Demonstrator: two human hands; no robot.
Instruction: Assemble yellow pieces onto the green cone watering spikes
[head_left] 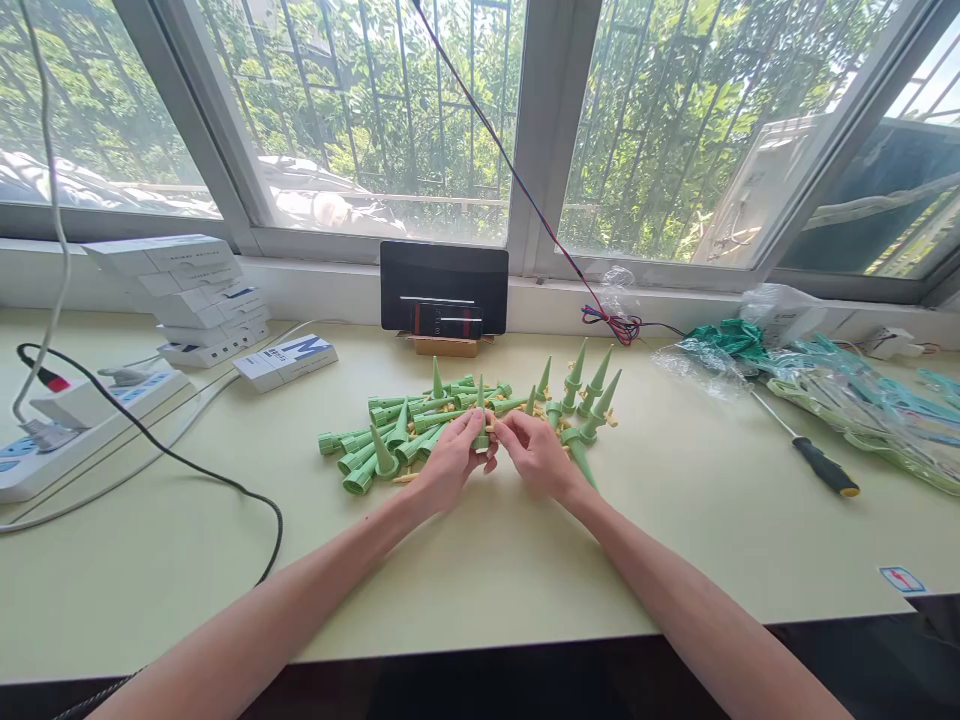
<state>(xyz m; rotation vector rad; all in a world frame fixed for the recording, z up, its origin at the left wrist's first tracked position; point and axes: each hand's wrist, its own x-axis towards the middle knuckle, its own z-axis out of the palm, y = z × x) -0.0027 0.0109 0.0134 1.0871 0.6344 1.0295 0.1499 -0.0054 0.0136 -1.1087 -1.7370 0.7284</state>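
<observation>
Left hand is closed around one green spike, held point-up at clock centre; right hand pinches a small tan peg at its side. Between 2 and 3 o'clock: a cluster of standing spikes, some with tan pieces showing; judged done. From 8 to 11 o'clock: a heap of green tubes, mostly lying, a few cones upright among them; apparently left to do, count hidden by overlap. Estimate: partway, more remaining than finished. Room: bare counter reaches the front edge at 6 o'clock, also toward 4, short of the screwdriver at 3. Tighter near 11, where a tablet stands; black cable loops between 8 and 9.
</observation>
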